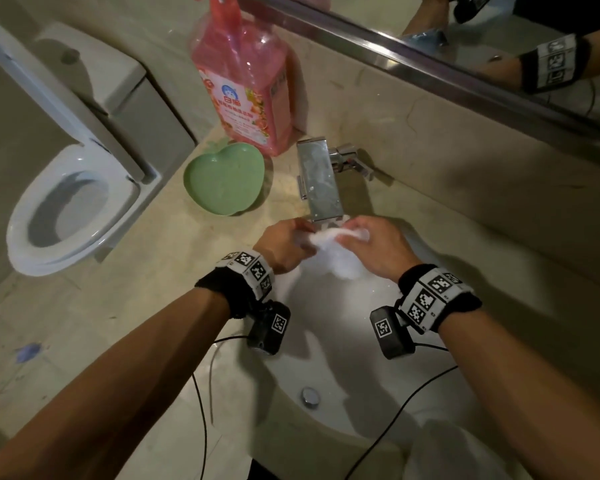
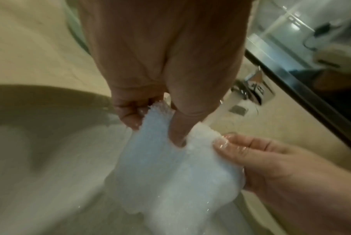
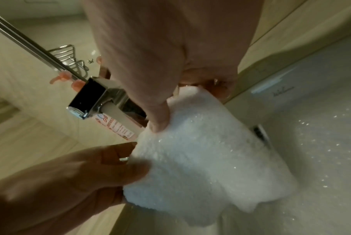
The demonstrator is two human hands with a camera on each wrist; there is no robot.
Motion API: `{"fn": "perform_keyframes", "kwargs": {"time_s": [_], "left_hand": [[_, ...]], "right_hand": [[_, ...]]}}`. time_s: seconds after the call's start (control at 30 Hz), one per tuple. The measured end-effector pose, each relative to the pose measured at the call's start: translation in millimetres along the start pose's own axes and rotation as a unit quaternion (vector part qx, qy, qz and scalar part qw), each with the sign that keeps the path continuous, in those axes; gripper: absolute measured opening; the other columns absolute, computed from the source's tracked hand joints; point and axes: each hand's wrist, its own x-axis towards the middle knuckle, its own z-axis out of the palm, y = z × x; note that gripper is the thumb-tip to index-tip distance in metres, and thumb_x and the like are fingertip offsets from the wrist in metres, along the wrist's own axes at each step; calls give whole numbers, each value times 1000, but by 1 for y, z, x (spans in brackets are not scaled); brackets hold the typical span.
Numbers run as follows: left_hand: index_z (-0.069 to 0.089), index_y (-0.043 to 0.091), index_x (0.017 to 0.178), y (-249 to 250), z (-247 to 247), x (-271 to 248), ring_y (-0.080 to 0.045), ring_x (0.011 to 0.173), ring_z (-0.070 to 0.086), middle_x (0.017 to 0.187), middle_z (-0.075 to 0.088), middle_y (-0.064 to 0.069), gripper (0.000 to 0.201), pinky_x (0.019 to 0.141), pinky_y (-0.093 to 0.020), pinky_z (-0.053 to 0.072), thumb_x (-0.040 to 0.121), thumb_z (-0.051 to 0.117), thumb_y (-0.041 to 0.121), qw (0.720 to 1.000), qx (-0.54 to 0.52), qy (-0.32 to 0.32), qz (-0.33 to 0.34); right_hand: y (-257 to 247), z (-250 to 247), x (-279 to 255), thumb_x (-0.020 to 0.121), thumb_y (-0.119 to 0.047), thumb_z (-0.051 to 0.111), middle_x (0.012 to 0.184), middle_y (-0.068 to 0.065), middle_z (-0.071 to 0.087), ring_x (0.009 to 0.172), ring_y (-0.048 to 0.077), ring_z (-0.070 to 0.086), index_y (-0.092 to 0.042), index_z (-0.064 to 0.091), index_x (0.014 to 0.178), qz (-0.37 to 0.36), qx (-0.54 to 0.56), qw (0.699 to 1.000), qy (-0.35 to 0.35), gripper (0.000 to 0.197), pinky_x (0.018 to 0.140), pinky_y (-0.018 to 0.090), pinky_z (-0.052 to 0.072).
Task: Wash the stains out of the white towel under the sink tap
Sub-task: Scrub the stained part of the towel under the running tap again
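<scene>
Head view shows the left hand (image 1: 284, 245) and the right hand (image 1: 378, 247) both pinching the white towel (image 1: 336, 258) over the sink (image 1: 343, 358) at the counter's back edge, just under the tap (image 1: 321, 183), probably to wet and rub its fabric.

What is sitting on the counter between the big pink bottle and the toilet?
A green apple-shaped dish lies there on the countertop, just in front of the pink bottle and left of the tap. The head view shows it.
</scene>
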Motion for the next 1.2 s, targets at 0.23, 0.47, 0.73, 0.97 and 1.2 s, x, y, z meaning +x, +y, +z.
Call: {"fn": "perform_keyframes", "kwargs": {"time_s": [0.23,0.47,0.73,0.97,1.2], "left_hand": [[62,10,124,20,11,18,-20,99,66,114,69,-7,43,79,-25,49,89,70,34,990,-135,36,18],[62,11,120,12,7,15,-10,88,71,109,72,-6,44,75,-26,58,82,78,24,959,-274,64,-17],[48,16,108,-3,-12,-3,-24,86,62,97,66,-12,31,86,-45,53,87,67,4,974,-219,-16,54],[42,12,111,-17,-10,-12,-5,71,54,86,56,5,35,67,-14,47,88,67,5,968,-241,51,44],[64,11,98,-25,14,-7,-20,78,69,95,72,-7,45,69,-31,53,98,44,51,967,-203,-38,-150]], "right_hand": [[26,-17,-6,87,-41,75,104,-8,66,94,14,62,-30,64,100,28,75,994,74,20,71,24,43],[39,-12,0,85,-28,76,103,-6,65,97,17,61,-36,59,100,29,32,999,-9,23,76,27,43],[-1,24,5,65,-60,80,95,-21,64,91,2,60,-42,58,91,-40,41,995,-85,38,74,23,45],[-19,38,15,89,-23,73,87,-9,70,86,12,66,-29,70,87,-50,74,993,-80,7,74,23,50],[-8,28,7,95,-30,66,94,-6,77,92,9,72,-20,75,104,42,203,978,-26,16,78,25,56]]}}
